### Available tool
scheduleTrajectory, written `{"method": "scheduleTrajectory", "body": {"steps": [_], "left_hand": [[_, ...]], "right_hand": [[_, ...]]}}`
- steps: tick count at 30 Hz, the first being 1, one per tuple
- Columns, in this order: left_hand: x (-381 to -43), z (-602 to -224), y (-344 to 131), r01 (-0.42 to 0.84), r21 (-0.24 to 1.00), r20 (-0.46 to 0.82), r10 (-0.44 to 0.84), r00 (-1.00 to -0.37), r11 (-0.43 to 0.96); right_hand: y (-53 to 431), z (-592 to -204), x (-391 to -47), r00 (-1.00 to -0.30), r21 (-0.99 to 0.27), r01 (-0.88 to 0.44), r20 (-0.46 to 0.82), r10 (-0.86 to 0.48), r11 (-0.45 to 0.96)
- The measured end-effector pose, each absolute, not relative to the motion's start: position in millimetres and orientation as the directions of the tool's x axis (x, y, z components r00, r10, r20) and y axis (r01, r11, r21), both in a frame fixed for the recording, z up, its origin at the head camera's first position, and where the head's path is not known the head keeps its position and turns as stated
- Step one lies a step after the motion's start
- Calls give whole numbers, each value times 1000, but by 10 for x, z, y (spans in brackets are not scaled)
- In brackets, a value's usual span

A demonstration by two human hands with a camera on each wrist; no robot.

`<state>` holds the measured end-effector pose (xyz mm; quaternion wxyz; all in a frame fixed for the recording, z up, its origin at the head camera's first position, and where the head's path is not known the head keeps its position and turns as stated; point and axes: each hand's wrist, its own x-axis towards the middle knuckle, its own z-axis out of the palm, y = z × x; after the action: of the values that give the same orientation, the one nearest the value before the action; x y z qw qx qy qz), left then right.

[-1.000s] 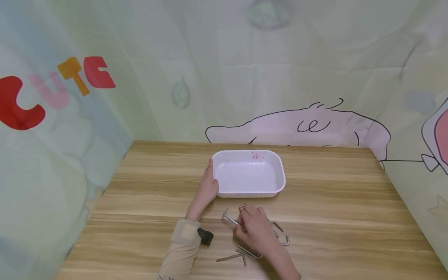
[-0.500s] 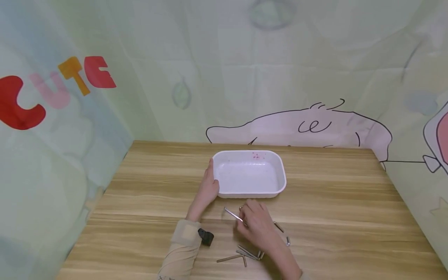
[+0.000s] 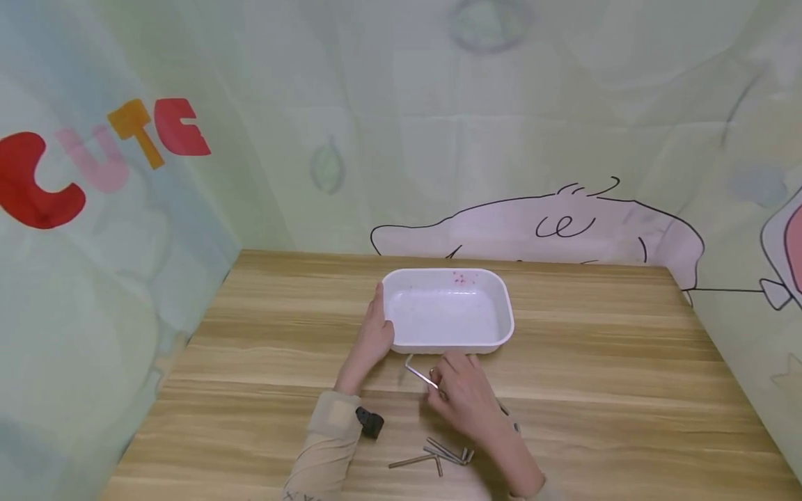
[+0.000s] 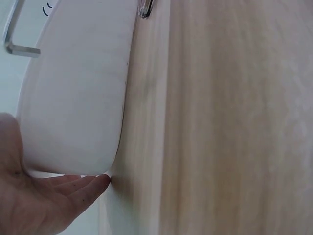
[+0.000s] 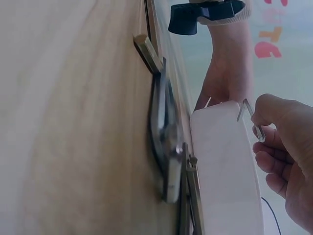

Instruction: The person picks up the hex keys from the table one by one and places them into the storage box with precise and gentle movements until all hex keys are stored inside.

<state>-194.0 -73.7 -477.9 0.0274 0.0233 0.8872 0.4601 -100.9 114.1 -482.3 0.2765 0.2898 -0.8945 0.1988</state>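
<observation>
A white plastic tray [image 3: 447, 320] stands on the wooden table. At its left end my left hand [image 3: 372, 341] grips it, fingers along the outer wall and thumb at the rim; the left wrist view shows the palm [image 4: 44, 205] against that end. Between thumb and forefinger my right hand [image 3: 465, 396] pinches a silver L-shaped hex key [image 3: 418, 372], held above the table just before the tray's near side. The right wrist view shows this hex key [image 5: 257, 125] too. A small metallic glint by the right fingertips cannot be made out clearly.
Several loose hex keys [image 3: 441, 456] lie in a pile near the front. Others, such as one [image 3: 516, 426], are partly hidden behind the right hand. A black wrist mount [image 3: 370, 422] sits on the left sleeve. A printed curtain [image 3: 282, 139] rises behind the table.
My right hand, with the hex key, has moved slightly away from me, closer to the tray's near side. The left hand and the tray hold the same place.
</observation>
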Motion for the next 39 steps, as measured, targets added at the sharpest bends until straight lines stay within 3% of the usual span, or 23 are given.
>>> {"method": "scheduleTrajectory", "body": {"steps": [27,39], "left_hand": [[-1944,-4759,-729,18,823,-29,72,-997,567],[-1927,-4767,-730,12,830,-35,72,-997,558]], "right_hand": [[1307,-4611,-1260,-640,-130,-636,640,-425,761],[1450,-4597,-1404,-651,-168,-631,645,-400,757]]}}
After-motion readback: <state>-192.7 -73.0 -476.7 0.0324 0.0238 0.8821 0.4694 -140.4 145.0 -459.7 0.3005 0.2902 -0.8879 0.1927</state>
